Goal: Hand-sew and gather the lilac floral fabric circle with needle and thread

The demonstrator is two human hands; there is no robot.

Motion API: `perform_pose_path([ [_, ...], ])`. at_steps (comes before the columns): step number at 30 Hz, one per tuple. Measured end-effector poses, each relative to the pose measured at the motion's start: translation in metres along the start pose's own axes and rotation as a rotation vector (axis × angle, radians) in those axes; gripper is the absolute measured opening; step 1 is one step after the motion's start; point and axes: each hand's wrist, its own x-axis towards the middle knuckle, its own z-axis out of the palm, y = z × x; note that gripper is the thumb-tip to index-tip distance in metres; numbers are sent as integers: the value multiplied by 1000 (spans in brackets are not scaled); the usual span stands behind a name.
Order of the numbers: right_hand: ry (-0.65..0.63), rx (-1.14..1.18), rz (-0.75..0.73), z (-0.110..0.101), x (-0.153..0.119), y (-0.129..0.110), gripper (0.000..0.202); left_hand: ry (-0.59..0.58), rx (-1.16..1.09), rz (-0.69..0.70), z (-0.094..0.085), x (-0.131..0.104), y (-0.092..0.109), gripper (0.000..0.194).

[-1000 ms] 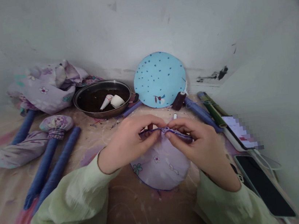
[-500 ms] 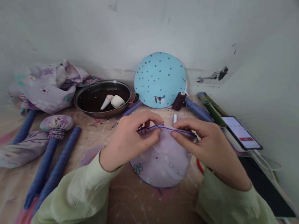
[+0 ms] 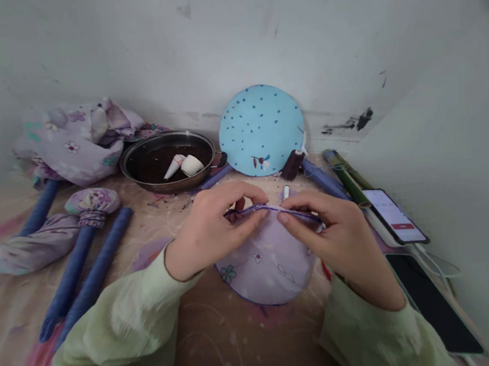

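Observation:
A round piece of pale purple floral fabric with a dark blue edge hangs between both hands over the table. My left hand pinches its upper edge, thumb and index finger close together. On the right part of the same edge, my right hand grips the fabric between thumb and fingers. The two hands are a short gap apart. Any needle or thread at the fingertips is too small to make out. Just behind the edge lies a small white-capped item.
Behind stand a metal pan holding two white items, a blue dotted disc and a dark thread spool. Blue rods and bundled cloth are at left. Bamboo pieces and two phones lie right.
My left thumb has moved slightly right along the edge, nearer the index fingertip. The round fabric has shifted slightly, and my right hand has moved a little to the left.

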Motion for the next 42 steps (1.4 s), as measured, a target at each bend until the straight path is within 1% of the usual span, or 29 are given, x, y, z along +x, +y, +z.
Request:
perform_pose_path([
  [5, -16, 28, -32, 1, 2, -1, 2, -19, -17, -4, 1, 1, 0, 8],
  [9, -40, 40, -68, -2, 3, -1, 3, -57, -36, -18, -3, 2, 0, 11],
  [13, -38, 48, -28, -8, 1, 5, 5, -132, -66, -67, -10, 3, -4, 15],
  [17, -25, 80, 37, -14, 0, 12, 3, -153, -68, -143, -15, 4, -7, 18],
  [21, -39, 67, 58, -16, 0, 10, 4, -158, -56, -134, -16, 3, -4, 14],
  [23, -38, 23, 43, -15, 0, 8, 4, -156, -44, -135, -14, 3, -2, 11],
  [27, -67, -55, -45, -6, 2, 3, 21, -162, -8, -88, -8, 2, 1, 10],
  [28, -67, -50, -62, -4, 3, 2, 21, -166, -8, -70, -7, 2, 2, 9],
  [31, -50, -9, -72, 2, 5, 0, 7, -180, -19, -44, -5, 1, 2, 8],
  [32, -49, 3, -69, 2, 5, -1, 6, -184, -20, -44, -5, 1, 1, 8],
  [38, -56, 7, -52, -2, 5, -1, 5, -172, 0, -52, -5, 1, -3, 9],
  [42, -45, -3, -29, -2, 4, -1, 6, -147, 12, -65, -5, 1, -1, 8],
])
